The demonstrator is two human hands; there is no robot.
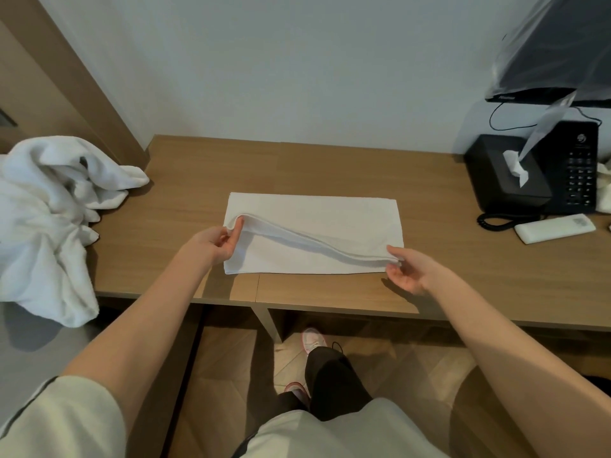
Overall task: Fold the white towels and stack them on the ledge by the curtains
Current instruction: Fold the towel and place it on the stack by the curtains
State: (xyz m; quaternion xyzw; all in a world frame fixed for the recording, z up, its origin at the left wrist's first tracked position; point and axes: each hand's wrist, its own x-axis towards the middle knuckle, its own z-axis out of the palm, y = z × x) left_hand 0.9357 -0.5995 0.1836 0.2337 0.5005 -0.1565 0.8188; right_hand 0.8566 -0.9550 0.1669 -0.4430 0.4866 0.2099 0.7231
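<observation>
Left grip (220,241), right grip (405,267) pinch white towel (314,213) edge on desk (330,166); phone (575,166) logo illegible.

The towel (314,226) in the middle of my desk (330,160) is plain white; the desk is tan wood grain. The heap of towels (43,209) at its left edge is white too. Near the right edge, the tissue box (496,180) and telephone (577,166) are black, the remote (555,228) white. My sleeve (66,421) is cream with dark piping, my trousers (330,381) black.
</observation>
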